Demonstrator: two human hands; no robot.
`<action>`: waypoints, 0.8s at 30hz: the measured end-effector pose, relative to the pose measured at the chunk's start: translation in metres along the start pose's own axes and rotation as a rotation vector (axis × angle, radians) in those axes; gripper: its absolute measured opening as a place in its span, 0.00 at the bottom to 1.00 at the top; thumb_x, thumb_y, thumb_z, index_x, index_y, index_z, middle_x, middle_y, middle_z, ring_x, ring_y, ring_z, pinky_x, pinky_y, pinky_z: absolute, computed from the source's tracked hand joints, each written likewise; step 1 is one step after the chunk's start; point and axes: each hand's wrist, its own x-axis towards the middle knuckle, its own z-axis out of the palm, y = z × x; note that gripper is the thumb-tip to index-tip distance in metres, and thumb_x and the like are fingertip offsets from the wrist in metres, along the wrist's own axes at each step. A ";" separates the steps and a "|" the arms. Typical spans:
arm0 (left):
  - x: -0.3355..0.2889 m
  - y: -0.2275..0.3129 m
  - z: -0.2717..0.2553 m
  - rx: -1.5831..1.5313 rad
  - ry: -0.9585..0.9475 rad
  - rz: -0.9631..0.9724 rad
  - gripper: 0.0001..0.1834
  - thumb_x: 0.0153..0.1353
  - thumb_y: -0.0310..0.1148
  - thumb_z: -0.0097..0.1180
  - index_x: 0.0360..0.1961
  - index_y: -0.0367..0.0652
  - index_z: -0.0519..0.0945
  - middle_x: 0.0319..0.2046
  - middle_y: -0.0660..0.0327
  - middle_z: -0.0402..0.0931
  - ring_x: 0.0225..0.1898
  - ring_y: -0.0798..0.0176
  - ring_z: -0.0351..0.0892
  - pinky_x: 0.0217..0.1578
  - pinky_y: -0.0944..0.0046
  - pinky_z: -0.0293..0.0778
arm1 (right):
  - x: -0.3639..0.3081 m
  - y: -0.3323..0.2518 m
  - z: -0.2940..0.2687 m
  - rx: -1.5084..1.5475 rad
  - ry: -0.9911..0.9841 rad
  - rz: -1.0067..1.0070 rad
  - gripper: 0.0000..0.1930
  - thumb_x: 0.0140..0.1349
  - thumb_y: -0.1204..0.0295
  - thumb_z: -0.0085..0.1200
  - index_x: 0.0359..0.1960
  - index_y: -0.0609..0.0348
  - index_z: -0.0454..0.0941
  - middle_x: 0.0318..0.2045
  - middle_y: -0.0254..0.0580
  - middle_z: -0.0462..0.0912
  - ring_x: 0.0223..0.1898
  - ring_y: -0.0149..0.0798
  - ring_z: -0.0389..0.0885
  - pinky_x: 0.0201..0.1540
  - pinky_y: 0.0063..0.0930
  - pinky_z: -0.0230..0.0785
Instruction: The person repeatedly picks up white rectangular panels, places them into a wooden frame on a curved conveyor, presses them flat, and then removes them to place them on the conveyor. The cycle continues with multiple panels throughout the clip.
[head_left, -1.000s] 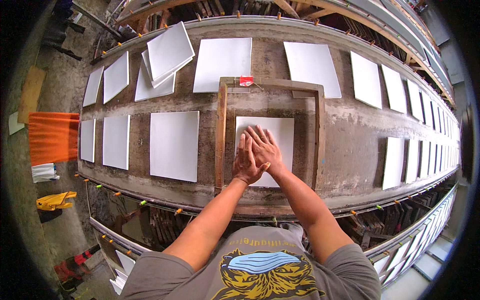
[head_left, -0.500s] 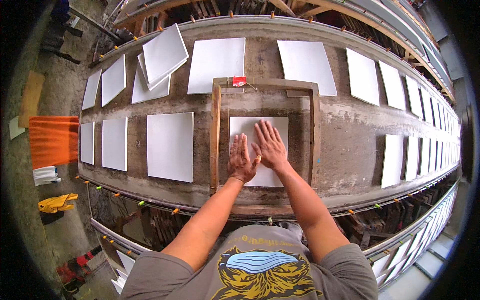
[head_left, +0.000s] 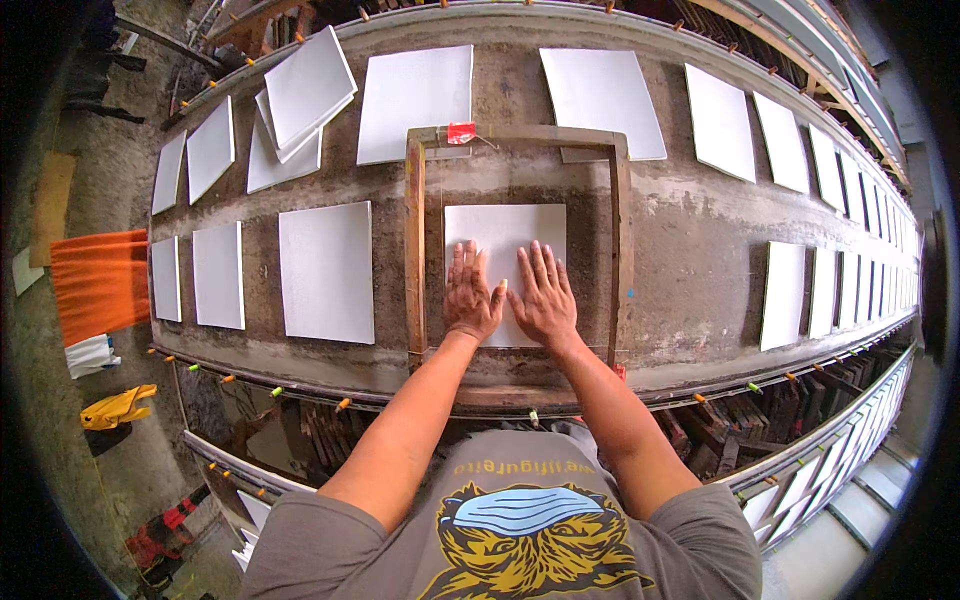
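A white rectangular sheet (head_left: 506, 224) lies inside the outline of a wooden frame (head_left: 620, 250) on a long, stained worktable. My left hand (head_left: 473, 292) rests flat on the sheet's left half, fingers stretched forward. On the right half lies my right hand (head_left: 542, 294), also flat, with its fingers slightly spread. The thumbs point toward each other near the middle. Neither hand grips anything. I cannot tell whether a clear mesh spans the frame between my palms and the sheet. A red tab (head_left: 461, 133) is fixed to the frame's far rail.
Two rows of white sheets run along the table, including a large one (head_left: 327, 272) on the left and a tilted stack (head_left: 310, 90) at the far left. Orange and green pegs line the table edges. An orange cloth (head_left: 100, 285) and yellow cloth (head_left: 118, 408) lie beyond the left end.
My hands have moved apart; the right one has slid back toward me and the left sits higher on the sheet. The whole view has shifted slightly.
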 end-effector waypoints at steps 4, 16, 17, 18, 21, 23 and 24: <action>0.002 0.000 0.001 0.011 -0.009 0.029 0.37 0.74 0.53 0.48 0.74 0.39 0.59 0.77 0.45 0.51 0.79 0.37 0.46 0.75 0.40 0.50 | 0.007 -0.005 -0.004 -0.021 -0.013 0.036 0.40 0.71 0.48 0.47 0.79 0.52 0.53 0.80 0.50 0.49 0.81 0.50 0.45 0.81 0.47 0.39; -0.001 -0.007 -0.054 -0.074 0.011 0.101 0.33 0.67 0.50 0.63 0.65 0.42 0.71 0.72 0.44 0.59 0.76 0.37 0.52 0.73 0.41 0.53 | -0.023 0.054 -0.092 -0.024 0.393 0.271 0.33 0.65 0.49 0.61 0.67 0.55 0.72 0.62 0.51 0.75 0.64 0.55 0.72 0.65 0.51 0.66; -0.005 -0.007 -0.077 -0.037 0.121 0.154 0.31 0.66 0.49 0.64 0.63 0.42 0.73 0.68 0.44 0.62 0.72 0.38 0.58 0.70 0.40 0.57 | -0.032 0.062 -0.093 0.009 0.334 0.373 0.35 0.65 0.49 0.61 0.68 0.55 0.70 0.61 0.52 0.75 0.63 0.56 0.73 0.63 0.51 0.68; -0.015 -0.015 -0.085 -0.053 0.169 0.052 0.31 0.67 0.49 0.64 0.63 0.42 0.73 0.66 0.44 0.63 0.70 0.39 0.61 0.68 0.40 0.58 | -0.041 0.070 -0.090 0.043 0.274 0.473 0.36 0.65 0.49 0.61 0.69 0.55 0.68 0.61 0.53 0.75 0.62 0.57 0.73 0.62 0.51 0.69; -0.048 -0.041 -0.098 -0.107 0.258 -0.295 0.27 0.69 0.49 0.61 0.61 0.43 0.73 0.60 0.45 0.69 0.64 0.40 0.67 0.62 0.40 0.65 | -0.053 0.065 -0.091 0.088 0.146 0.597 0.40 0.65 0.50 0.62 0.73 0.55 0.61 0.60 0.56 0.75 0.61 0.59 0.75 0.58 0.52 0.73; -0.059 -0.054 -0.102 -0.165 0.152 -0.485 0.27 0.73 0.54 0.53 0.61 0.43 0.72 0.58 0.44 0.73 0.60 0.40 0.73 0.58 0.44 0.70 | -0.055 0.060 -0.090 0.082 0.105 0.630 0.42 0.65 0.52 0.62 0.74 0.56 0.57 0.59 0.58 0.75 0.60 0.60 0.76 0.57 0.52 0.74; -0.062 -0.058 -0.102 -0.191 0.044 -0.575 0.29 0.74 0.56 0.50 0.61 0.43 0.72 0.57 0.43 0.74 0.59 0.39 0.74 0.57 0.44 0.71 | -0.056 0.060 -0.088 0.071 0.101 0.650 0.42 0.65 0.53 0.62 0.74 0.56 0.55 0.59 0.58 0.76 0.60 0.60 0.77 0.57 0.52 0.74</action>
